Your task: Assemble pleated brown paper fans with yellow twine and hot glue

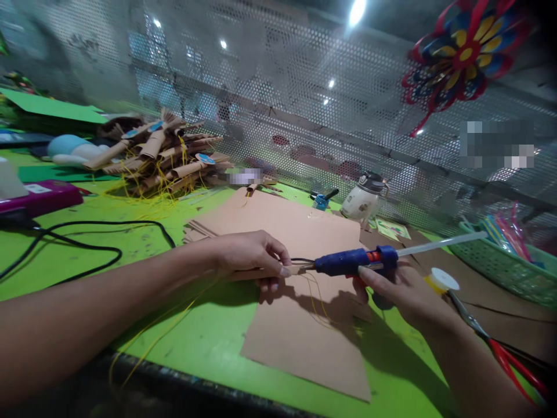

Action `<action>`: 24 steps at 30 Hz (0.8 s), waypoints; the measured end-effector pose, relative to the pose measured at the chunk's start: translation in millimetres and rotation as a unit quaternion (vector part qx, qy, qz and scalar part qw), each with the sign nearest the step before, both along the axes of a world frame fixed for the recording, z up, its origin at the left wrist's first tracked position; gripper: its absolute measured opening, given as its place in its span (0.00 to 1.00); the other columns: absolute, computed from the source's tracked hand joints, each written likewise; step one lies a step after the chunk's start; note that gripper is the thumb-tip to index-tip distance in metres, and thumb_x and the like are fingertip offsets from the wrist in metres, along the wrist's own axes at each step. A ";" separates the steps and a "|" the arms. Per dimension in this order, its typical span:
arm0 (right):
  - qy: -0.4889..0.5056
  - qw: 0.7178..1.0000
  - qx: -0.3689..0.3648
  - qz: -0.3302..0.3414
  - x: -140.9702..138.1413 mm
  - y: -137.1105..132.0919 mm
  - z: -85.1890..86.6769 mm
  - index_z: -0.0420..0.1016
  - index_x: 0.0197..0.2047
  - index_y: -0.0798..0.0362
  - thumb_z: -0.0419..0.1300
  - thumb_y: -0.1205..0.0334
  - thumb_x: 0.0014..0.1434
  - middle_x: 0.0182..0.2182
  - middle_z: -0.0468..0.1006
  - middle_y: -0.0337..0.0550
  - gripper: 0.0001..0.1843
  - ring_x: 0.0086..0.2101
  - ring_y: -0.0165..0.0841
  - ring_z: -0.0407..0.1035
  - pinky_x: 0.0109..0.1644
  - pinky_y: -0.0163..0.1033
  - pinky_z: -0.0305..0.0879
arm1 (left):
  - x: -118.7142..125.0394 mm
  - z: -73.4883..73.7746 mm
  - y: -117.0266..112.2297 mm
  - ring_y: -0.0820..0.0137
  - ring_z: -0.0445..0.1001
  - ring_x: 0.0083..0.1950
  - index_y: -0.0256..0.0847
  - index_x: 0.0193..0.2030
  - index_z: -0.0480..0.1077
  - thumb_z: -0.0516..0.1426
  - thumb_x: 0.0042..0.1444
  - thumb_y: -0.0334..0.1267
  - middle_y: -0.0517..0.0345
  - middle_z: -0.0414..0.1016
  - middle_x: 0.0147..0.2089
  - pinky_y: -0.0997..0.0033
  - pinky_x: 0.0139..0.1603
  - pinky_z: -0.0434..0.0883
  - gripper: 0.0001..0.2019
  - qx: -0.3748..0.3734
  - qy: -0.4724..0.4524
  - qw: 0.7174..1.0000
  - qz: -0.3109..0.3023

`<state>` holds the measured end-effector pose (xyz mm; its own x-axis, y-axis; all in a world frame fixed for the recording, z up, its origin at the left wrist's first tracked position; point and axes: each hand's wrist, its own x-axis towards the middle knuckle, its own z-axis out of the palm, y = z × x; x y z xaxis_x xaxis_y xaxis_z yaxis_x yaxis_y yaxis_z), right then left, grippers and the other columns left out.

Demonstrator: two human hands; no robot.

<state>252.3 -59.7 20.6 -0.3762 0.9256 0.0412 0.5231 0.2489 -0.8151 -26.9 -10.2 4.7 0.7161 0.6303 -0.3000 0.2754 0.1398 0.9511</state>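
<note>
My right hand (402,290) is wrapped round the grip of a blue glue gun (352,261), a clear glue stick (439,242) poking out of its back. The gun's nozzle points left and touches a small brown paper piece (299,269) with thin yellow strings (315,299) hanging from it. My left hand (252,255) pinches that piece between thumb and fingertips. Both hands hover over a brown paper sheet (304,331) lying on the green table (209,342).
A pile of rolled brown paper pieces (169,157) lies at the back left. A black cable (100,244) crosses the left side. A white bottle (363,200), a green basket (500,261), red-handled scissors (500,348) and a white spool (441,280) sit to the right.
</note>
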 end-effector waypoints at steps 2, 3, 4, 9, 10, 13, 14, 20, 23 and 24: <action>0.002 1.000 -0.008 -0.001 -0.9 -0.4 -0.6 0.69 0.25 0.55 0.57 0.43 0.57 0.21 0.72 0.43 0.23 0.23 0.29 0.65 0.26 0.34 0.61 | 0.2 0.9 -0.3 0.74 0.71 0.24 0.35 0.30 0.71 0.62 0.46 0.39 0.57 0.75 0.24 0.74 0.28 0.67 0.09 -0.003 0.000 1.000 0.002; 0.005 1.000 -0.011 -0.006 -1.5 -0.7 -0.9 0.70 0.26 0.55 0.57 0.42 0.56 0.21 0.72 0.43 0.23 0.23 0.29 0.65 0.26 0.34 0.62 | 0.3 1.2 -0.5 0.74 0.70 0.23 0.35 0.30 0.71 0.62 0.46 0.39 0.57 0.75 0.24 0.74 0.28 0.67 0.09 -0.004 0.000 1.000 0.003; 0.011 1.000 -0.012 -0.011 -2.1 -1.1 -1.2 0.70 0.26 0.55 0.57 0.42 0.56 0.21 0.72 0.43 0.23 0.23 0.29 0.66 0.26 0.34 0.62 | 0.3 1.6 -0.7 0.74 0.70 0.23 0.35 0.31 0.71 0.62 0.46 0.39 0.57 0.75 0.24 0.74 0.28 0.66 0.09 -0.005 0.000 1.000 0.004; 0.012 1.000 -0.020 -0.010 -5.8 -2.2 -2.3 0.70 0.27 0.56 0.57 0.43 0.57 0.21 0.72 0.43 0.22 0.24 0.30 0.66 0.26 0.34 0.61 | 0.5 1.3 -1.5 0.74 0.70 0.23 0.35 0.31 0.71 0.63 0.46 0.39 0.56 0.75 0.24 0.73 0.29 0.67 0.09 -0.014 0.002 1.000 0.008; 0.011 1.000 -0.022 -0.008 -6.5 -1.9 -2.6 0.71 0.27 0.56 0.57 0.43 0.57 0.21 0.73 0.43 0.22 0.24 0.30 0.66 0.26 0.34 0.61 | 0.5 0.8 -1.5 0.74 0.70 0.23 0.35 0.31 0.71 0.63 0.46 0.39 0.56 0.75 0.24 0.73 0.29 0.67 0.09 -0.018 -0.001 1.000 0.007; 0.025 0.999 -0.022 -0.016 -7.8 -0.4 -4.3 0.72 0.30 0.57 0.57 0.44 0.57 0.21 0.73 0.43 0.22 0.23 0.29 0.66 0.25 0.33 0.60 | 0.4 -1.4 -1.2 0.74 0.71 0.24 0.35 0.31 0.72 0.63 0.46 0.39 0.56 0.75 0.24 0.73 0.29 0.67 0.09 -0.018 -0.009 1.000 0.005; 0.029 0.999 -0.022 -0.017 -8.0 0.0 -4.8 0.72 0.30 0.57 0.57 0.44 0.57 0.21 0.73 0.43 0.22 0.23 0.30 0.67 0.25 0.33 0.60 | 0.3 -2.0 -1.0 0.74 0.71 0.24 0.35 0.31 0.72 0.63 0.46 0.38 0.57 0.75 0.24 0.73 0.29 0.67 0.09 -0.015 -0.008 1.000 0.004; 0.035 0.999 -0.017 -0.016 -7.9 0.5 -5.4 0.71 0.29 0.56 0.57 0.45 0.57 0.20 0.73 0.42 0.21 0.22 0.28 0.65 0.23 0.33 0.58 | -0.1 -3.9 0.2 0.73 0.71 0.24 0.35 0.31 0.71 0.62 0.47 0.38 0.57 0.75 0.25 0.72 0.29 0.67 0.08 -0.005 -0.009 1.000 -0.005; 0.037 0.999 -0.006 -0.014 -7.3 0.0 -4.5 0.72 0.29 0.56 0.58 0.45 0.57 0.20 0.73 0.42 0.20 0.22 0.28 0.66 0.24 0.33 0.59 | 2.5 -2.0 -2.9 0.74 0.70 0.24 0.35 0.31 0.71 0.62 0.46 0.38 0.57 0.74 0.24 0.74 0.28 0.66 0.08 0.015 -0.002 1.000 0.010; 0.037 0.999 -0.002 -0.013 -6.9 0.0 -4.4 0.72 0.29 0.56 0.58 0.45 0.57 0.20 0.73 0.42 0.20 0.22 0.29 0.66 0.24 0.33 0.59 | 3.9 -1.0 -4.5 0.74 0.70 0.24 0.35 0.30 0.70 0.62 0.47 0.39 0.57 0.74 0.23 0.74 0.28 0.65 0.09 0.024 0.002 1.000 0.019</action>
